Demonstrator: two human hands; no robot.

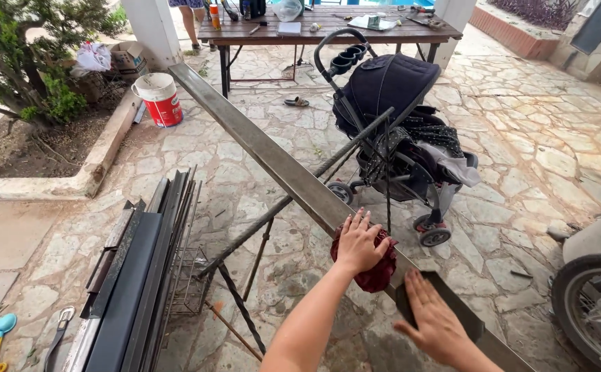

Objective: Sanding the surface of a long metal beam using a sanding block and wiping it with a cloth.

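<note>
Two hands on a long metal bar

The left hand presses a red rag on the metal bar, fingers curled over it. The right hand lies flat, fingers spread, near the bar's near edge. A stroller stands close on the right; open stone floor lies beyond.

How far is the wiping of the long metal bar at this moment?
Done: cannot tell; no wiped part stands out. In hand: the left hand presses a dark red rag on the metal bar; the right hand rests flat on it. Left: the long stretch toward the table is untouched.
</note>
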